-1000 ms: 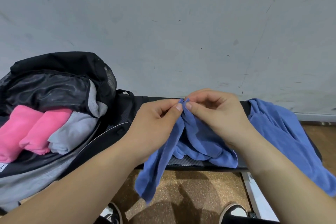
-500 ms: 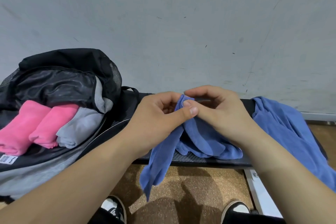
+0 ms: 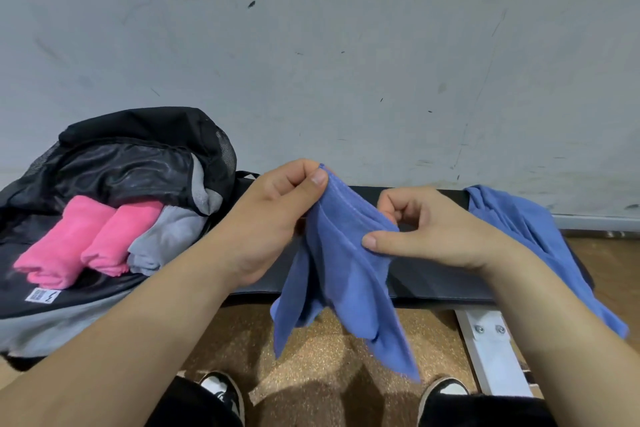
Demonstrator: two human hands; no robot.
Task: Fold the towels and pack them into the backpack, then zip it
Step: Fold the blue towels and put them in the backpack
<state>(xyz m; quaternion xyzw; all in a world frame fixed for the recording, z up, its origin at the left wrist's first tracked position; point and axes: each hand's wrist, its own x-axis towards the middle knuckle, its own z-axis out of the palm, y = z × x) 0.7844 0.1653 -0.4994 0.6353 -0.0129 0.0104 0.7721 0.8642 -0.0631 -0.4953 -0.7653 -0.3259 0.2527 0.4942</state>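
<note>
The left hand (image 3: 273, 218) pinches one corner of a blue towel (image 3: 346, 274) between thumb and forefinger, lifted above the dark surface (image 3: 433, 282). The right hand (image 3: 429, 229), just right of that corner, grips the towel's top edge lower down, thumb pressed on the front of the cloth and the fingers curled behind it. Between the two hands the hemmed edge runs taut and slants down to the right. The rest of the towel hangs in loose folds in front of the surface's near edge, its lower tips dangling over the cork-coloured floor (image 3: 311, 350).

To the right of the held towel, a second blue towel (image 3: 526, 236) lies crumpled on the surface, one end drooping over the near edge.

To the left of the held towel, the black backpack (image 3: 138, 156) lies open, its flap thrown back against the grey wall (image 3: 346, 62). Inside it three folded towels sit side by side: two pink towels (image 3: 65, 246), touching each other, and a grey towel (image 3: 166, 239) just beside them, nearest the left hand.

Below the hanging towel, two black-and-white shoes (image 3: 221, 392) stand on the floor.
</note>
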